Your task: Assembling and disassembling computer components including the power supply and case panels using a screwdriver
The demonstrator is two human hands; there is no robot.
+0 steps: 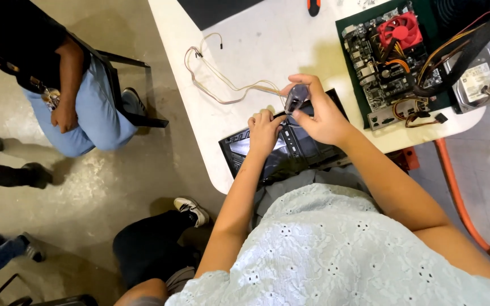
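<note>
My right hand (319,113) grips a dark screwdriver handle (296,97), held upright over a black metal computer case panel (290,150) at the near edge of the white table (267,39). My left hand (263,131) rests with curled fingers on the panel beside the tool's tip, seeming to pinch something small that I cannot make out. A thin bundle of beige wires (222,79) trails from the panel across the table.
A green motherboard (389,59) with a red fan (401,29) lies at the right, with a hard drive (477,79) and cables beside it. A person in blue trousers sits on a chair (117,85) at left. An orange hose (460,198) runs along the floor.
</note>
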